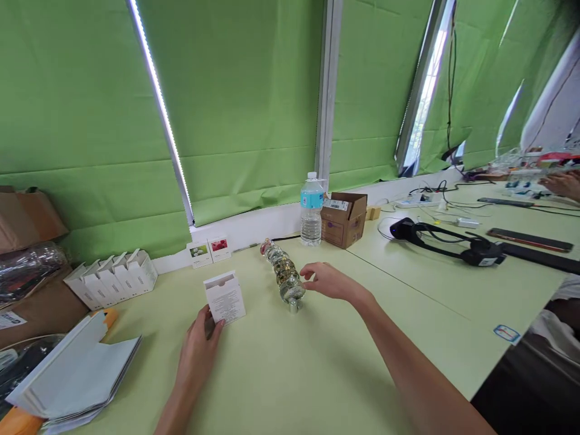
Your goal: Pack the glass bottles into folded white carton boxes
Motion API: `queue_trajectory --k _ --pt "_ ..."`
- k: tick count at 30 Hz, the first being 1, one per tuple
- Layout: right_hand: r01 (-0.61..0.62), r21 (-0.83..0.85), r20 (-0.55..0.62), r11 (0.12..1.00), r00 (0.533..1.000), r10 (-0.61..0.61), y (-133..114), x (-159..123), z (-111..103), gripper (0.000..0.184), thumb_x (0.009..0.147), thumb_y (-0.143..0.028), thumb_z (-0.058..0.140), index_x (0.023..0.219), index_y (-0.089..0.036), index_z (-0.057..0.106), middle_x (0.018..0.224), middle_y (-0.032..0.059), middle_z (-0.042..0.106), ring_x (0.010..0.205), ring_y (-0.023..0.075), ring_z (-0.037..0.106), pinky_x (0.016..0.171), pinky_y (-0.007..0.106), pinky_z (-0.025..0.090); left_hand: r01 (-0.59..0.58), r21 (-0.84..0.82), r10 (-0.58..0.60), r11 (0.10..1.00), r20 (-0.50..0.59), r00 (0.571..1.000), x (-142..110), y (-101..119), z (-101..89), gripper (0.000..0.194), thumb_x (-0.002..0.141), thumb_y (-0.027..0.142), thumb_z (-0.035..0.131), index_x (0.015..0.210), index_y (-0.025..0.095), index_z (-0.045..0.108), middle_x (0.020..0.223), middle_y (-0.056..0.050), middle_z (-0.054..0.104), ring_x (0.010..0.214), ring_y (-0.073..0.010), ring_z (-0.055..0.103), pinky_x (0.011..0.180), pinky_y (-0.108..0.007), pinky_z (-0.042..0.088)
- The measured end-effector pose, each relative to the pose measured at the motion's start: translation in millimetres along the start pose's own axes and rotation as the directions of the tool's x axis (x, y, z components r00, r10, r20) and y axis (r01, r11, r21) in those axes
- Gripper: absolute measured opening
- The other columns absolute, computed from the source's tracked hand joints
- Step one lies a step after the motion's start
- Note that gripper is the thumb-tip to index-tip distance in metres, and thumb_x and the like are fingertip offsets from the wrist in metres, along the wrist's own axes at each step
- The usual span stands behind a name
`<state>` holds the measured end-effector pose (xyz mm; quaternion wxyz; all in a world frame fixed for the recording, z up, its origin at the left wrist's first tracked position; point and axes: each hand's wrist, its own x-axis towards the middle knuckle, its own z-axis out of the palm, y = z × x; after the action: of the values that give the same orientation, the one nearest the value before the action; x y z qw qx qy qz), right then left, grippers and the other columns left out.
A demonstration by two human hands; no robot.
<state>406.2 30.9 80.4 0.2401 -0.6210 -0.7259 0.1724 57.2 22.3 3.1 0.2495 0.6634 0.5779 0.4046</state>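
Note:
My left hand (200, 338) is closed on the lower left corner of a small white printed box (225, 297), which stands upright on the table with its top flap open. To the right of the box, a line of shiny clear, gold and silver round pieces (286, 273) runs away from me; their exact kind is hard to make out. My right hand (328, 281) is beside the near end of this line. Its thumb and forefinger are bent and apart, with the tips at or close to the shiny pieces; whether they touch cannot be made out.
Several white boxes (113, 281) stand in a row at left, behind folded papers (86, 374). Two picture cards (209, 252) lean on the wall. A water bottle (312, 211), cardboard box (343, 220) and black headset (448, 241) stand beyond. Another person's hand (562, 184) shows far right.

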Motion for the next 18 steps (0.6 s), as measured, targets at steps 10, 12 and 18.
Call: queue_trajectory --k 10,12,18 --pt "0.004 0.05 0.069 0.999 0.998 -0.008 4.2 7.0 15.4 0.034 0.068 -0.031 0.069 0.101 -0.022 0.067 0.09 0.0038 0.07 0.077 0.0193 0.063 0.066 0.026 0.047 0.055 0.087 -0.051 0.995 -0.051 0.997 3.9 0.6 -2.7 0.043 0.082 0.048 0.049 0.119 0.025 0.049 0.117 -0.008 0.064 0.109 -0.0282 0.058 0.085 -0.041 0.047" --pt "-0.003 0.046 0.068 0.999 0.998 0.0 4.7 7.5 16.2 0.032 0.068 -0.032 0.07 0.098 -0.021 0.067 0.088 0.004 0.07 0.074 0.0188 0.063 0.063 0.026 0.046 0.045 0.07 -0.041 0.997 -0.053 0.998 2.6 2.5 -2.1 0.046 0.082 0.049 0.049 0.121 0.025 0.047 0.119 -0.008 0.062 0.111 -0.0288 0.057 0.087 -0.042 0.046" --pt "0.011 0.042 0.079 0.999 0.997 -0.014 4.7 7.5 16.8 0.029 0.067 -0.033 0.07 0.091 -0.019 0.066 0.085 0.0035 0.069 0.072 0.0184 0.062 0.061 0.025 0.045 0.006 0.15 0.043 0.989 -0.322 0.946 -6.3 19.5 -4.8 0.054 0.083 0.051 0.048 0.128 0.021 0.041 0.127 -0.011 0.052 0.112 -0.0275 0.051 0.089 -0.041 0.043"
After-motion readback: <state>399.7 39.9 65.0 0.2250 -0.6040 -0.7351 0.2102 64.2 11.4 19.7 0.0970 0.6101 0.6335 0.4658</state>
